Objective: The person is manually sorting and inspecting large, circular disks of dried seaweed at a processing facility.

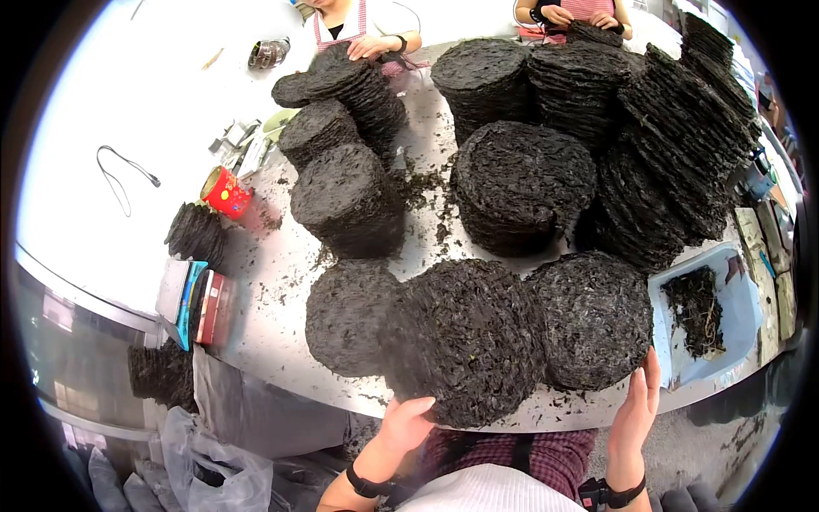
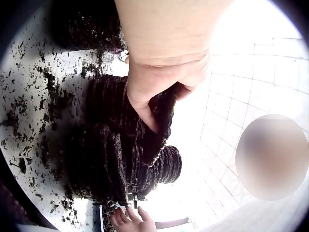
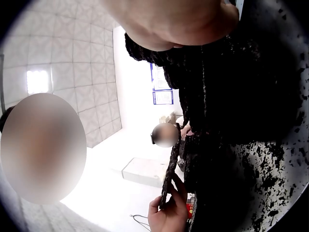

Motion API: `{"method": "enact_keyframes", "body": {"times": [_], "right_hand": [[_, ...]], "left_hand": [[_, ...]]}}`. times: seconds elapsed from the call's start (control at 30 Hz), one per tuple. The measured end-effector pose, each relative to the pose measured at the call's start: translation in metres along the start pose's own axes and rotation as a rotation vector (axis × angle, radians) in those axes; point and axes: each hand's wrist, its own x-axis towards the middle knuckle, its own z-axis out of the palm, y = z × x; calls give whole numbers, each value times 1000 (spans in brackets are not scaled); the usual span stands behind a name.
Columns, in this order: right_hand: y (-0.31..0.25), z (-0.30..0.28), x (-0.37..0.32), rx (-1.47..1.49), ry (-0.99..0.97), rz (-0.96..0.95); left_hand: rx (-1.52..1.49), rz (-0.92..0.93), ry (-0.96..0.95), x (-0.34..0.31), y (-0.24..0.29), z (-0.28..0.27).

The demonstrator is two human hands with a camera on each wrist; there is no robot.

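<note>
My left hand [image 1: 408,424] pinches the near edge of a dark round seaweed cake [image 1: 465,341], thumb on top. That cake is raised and tilted, overlapping the seaweed stacks on both sides in the head view. In the left wrist view the left hand [image 2: 164,82] has its fingers on the cake's edge. The right wrist view shows the cake [image 3: 170,169] edge-on. With its fingers straight, my right hand [image 1: 636,405] is beside the near right seaweed stack [image 1: 593,320]. A seaweed stack [image 1: 345,316] stands to the near left.
Taller seaweed stacks [image 1: 525,188] fill the table's middle and far right. At right is a blue tub [image 1: 742,316] with seaweed scraps. On the left are a red can [image 1: 226,194] and a scale [image 1: 179,294]. Two people [image 1: 367,26] work across the table.
</note>
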Motion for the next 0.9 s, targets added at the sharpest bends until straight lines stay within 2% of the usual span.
{"method": "enact_keyframes", "body": {"times": [0.1,0.2,0.23,0.33,0.37,0.4,0.47,0.53,0.6,0.63,0.73,0.8,0.83,0.87,0.9], "right_hand": [[5,-5,2,17,8,-7],[4,-4,3,26,27,-30],[4,-4,4,28,34,-28],[-13,5,2,-12,21,-16],[-12,4,1,3,33,-11],[-7,2,5,23,41,-9],[10,-10,12,43,5,-65],[10,-13,17,77,25,-32],[10,-17,32,32,-4,-66],[6,-16,42,21,-13,-80],[12,-11,67,-61,-82,-48],[19,-1,76,-147,-195,-9],[4,10,64,-127,-290,54],[5,13,59,-239,-343,-31],[4,11,59,-211,-306,-16]], "left_hand": [[-63,-13,14,13,-3,6],[-6,60,49,25,-10,10],[87,156,-12,29,-13,9],[687,416,-181,42,-15,41],[884,567,-282,50,-19,53],[992,630,-513,63,-17,61],[1612,542,-691,61,-12,92],[1495,632,-628,62,-26,88],[1078,542,-349,69,-40,77],[1020,489,-308,81,-44,67],[486,52,-103,105,-57,60],[458,-60,-87,113,-65,66],[458,-60,-151,116,-71,62],[457,-65,-214,117,-76,59],[411,-71,-187,117,-76,60]]}}
